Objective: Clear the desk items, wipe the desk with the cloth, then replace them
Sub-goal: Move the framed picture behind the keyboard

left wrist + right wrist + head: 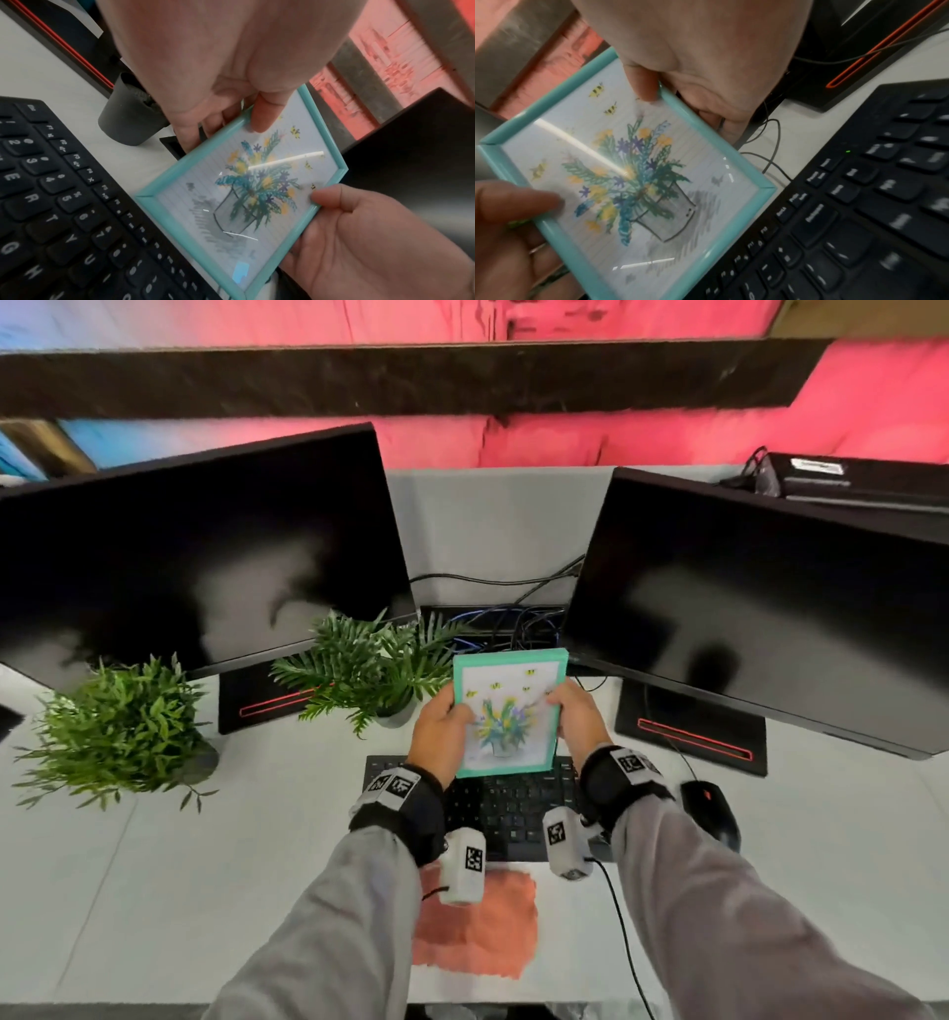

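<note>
A turquoise picture frame (508, 711) with a flower drawing is held up above the far edge of the black keyboard (513, 809). My left hand (444, 731) grips its left edge, thumb on the glass and fingers behind. My right hand (580, 716) grips the right edge the same way. The left wrist view shows the frame (241, 199) with both thumbs on its glass; the right wrist view shows the frame (628, 178) likewise. An orange cloth (477, 927) lies flat near the desk's front edge, below my wrists.
Two dark monitors (195, 557) (760, 613) stand left and right on black bases. Two potted plants (118, 737) (369, 670) sit on the left half of the white desk (154, 891). A black mouse (711, 814) lies right of the keyboard, cables behind.
</note>
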